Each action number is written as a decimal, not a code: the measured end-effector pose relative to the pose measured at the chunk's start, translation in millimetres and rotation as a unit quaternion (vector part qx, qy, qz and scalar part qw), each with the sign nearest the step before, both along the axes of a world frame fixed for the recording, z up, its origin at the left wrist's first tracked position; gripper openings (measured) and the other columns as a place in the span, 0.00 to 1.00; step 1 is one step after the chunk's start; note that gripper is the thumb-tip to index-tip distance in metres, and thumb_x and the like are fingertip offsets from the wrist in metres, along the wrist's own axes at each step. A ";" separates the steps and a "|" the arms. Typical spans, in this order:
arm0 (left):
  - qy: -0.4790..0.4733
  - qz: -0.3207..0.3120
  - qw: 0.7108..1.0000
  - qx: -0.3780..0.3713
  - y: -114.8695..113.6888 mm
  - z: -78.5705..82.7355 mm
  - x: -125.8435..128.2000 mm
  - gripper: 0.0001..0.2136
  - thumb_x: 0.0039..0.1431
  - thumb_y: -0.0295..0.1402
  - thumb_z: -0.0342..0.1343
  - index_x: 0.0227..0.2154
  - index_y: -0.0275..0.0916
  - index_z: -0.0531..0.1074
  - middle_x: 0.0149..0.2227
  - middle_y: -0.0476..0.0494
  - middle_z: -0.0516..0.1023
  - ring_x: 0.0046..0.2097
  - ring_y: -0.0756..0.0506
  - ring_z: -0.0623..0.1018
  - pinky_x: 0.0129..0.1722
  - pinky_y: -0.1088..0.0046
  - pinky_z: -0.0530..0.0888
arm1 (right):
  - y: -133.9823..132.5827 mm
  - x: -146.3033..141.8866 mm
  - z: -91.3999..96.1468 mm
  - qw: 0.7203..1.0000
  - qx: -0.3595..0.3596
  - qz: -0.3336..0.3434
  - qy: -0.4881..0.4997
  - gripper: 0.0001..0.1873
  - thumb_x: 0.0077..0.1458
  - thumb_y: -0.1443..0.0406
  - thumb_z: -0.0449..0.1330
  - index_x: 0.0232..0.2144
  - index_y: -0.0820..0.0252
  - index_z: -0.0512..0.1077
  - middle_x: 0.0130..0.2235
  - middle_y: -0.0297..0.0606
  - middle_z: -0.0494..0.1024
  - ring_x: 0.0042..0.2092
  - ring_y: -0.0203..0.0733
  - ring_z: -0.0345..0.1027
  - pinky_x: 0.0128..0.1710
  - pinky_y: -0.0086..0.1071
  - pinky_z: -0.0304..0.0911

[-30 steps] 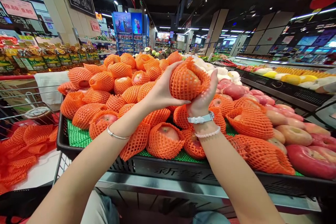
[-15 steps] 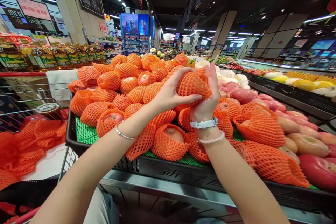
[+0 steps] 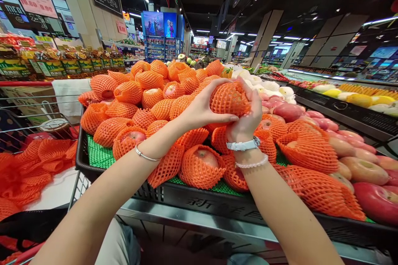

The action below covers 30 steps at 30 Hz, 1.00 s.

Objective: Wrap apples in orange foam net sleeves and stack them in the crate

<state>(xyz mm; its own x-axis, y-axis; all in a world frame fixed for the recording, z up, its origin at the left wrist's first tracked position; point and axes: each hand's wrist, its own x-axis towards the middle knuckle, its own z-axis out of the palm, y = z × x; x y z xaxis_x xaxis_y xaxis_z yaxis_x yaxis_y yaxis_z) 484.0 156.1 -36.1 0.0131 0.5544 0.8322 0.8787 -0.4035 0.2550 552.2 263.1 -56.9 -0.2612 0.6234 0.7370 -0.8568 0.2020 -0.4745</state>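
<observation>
Between my two hands is an apple in an orange foam net (image 3: 229,99), held up over the front of the display. My left hand (image 3: 209,105) grips it from the left, thumb along its lower front. My right hand (image 3: 248,118) cups its right side, fingers curled behind and over it. The fruit's skin is mostly hidden by the net. Below and behind lie many apples in the same orange nets, one with its top showing (image 3: 203,159) near the front edge. A long, loose net (image 3: 323,190) lies to the right of my right forearm.
The black display crate (image 3: 186,201) has a green mat (image 3: 98,153). Bare red apples (image 3: 377,198) lie at the right. A wire cart (image 3: 27,122) and a heap of orange nets (image 3: 34,169) are at the left. Oil bottles (image 3: 49,64) stand behind the cart.
My right fingers have curled in closer over the netted apple, where they were more upright before. The left hand keeps its grip, and the apple stays at nearly the same spot.
</observation>
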 end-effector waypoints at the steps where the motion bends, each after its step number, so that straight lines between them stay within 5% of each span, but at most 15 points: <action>1: -0.006 0.008 1.000 0.004 0.2 -0.4 1.3 0.34 0.52 0.52 0.60 0.57 0.44 0.55 0.60 0.38 0.65 0.63 0.36 0.67 0.63 0.52 0.65 | 0.4 -0.3 0.4 1.000 -0.002 0.009 0.005 0.24 0.62 0.52 0.44 0.49 0.54 0.72 0.54 0.38 0.74 0.59 0.46 0.68 0.62 0.53 0.60; 9: -0.002 0.044 0.997 0.062 3.1 0.1 5.4 0.31 0.49 0.42 0.63 0.55 0.43 0.57 0.58 0.38 0.68 0.60 0.38 0.70 0.62 0.55 0.67 | -5.5 8.6 12.9 0.999 0.027 -0.011 -0.033 0.36 0.61 0.42 0.35 0.44 0.56 0.74 0.48 0.42 0.77 0.52 0.47 0.74 0.58 0.53 0.65; 15: 0.046 0.109 0.990 0.070 0.2 0.0 7.5 0.32 0.46 0.36 0.65 0.54 0.40 0.60 0.56 0.36 0.69 0.59 0.39 0.69 0.62 0.55 0.67 | -13.7 21.0 19.7 0.994 0.082 -0.045 -0.063 0.34 0.59 0.42 0.46 0.52 0.58 0.71 0.52 0.42 0.76 0.58 0.47 0.68 0.65 0.54 0.54; 22: 0.057 0.127 0.989 0.052 -4.0 -0.1 13.9 0.31 0.45 0.31 0.64 0.54 0.36 0.63 0.55 0.33 0.68 0.59 0.40 0.68 0.61 0.56 0.68 | -7.1 14.8 20.3 0.979 0.124 -0.138 -0.086 0.18 0.59 0.53 0.53 0.39 0.56 0.77 0.46 0.39 0.80 0.52 0.43 0.72 0.60 0.48 0.62; 26: 0.055 0.143 0.987 0.042 -3.6 -0.4 13.0 0.32 0.44 0.30 0.64 0.55 0.36 0.63 0.55 0.32 0.67 0.59 0.40 0.69 0.60 0.56 0.68 | -1.5 9.2 17.7 0.981 0.121 -0.122 -0.090 0.18 0.57 0.53 0.55 0.39 0.57 0.77 0.48 0.39 0.79 0.53 0.44 0.71 0.61 0.48 0.61; 30: 0.049 0.150 0.987 0.042 -3.4 -0.6 12.6 0.32 0.45 0.31 0.65 0.55 0.36 0.62 0.55 0.33 0.68 0.59 0.39 0.69 0.60 0.56 0.68 | -2.4 11.7 18.4 0.990 0.066 -0.023 -0.126 0.33 0.58 0.41 0.45 0.44 0.57 0.76 0.49 0.40 0.78 0.56 0.46 0.70 0.63 0.52 0.58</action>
<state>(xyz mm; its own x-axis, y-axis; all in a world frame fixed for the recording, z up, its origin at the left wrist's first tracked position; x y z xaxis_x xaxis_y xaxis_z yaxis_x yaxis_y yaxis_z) 496.6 152.7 -36.7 -0.0579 0.4743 0.8785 0.9806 -0.1383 0.1393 563.9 260.7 -38.6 -0.4211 0.5413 0.7278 -0.7031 0.3121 -0.6390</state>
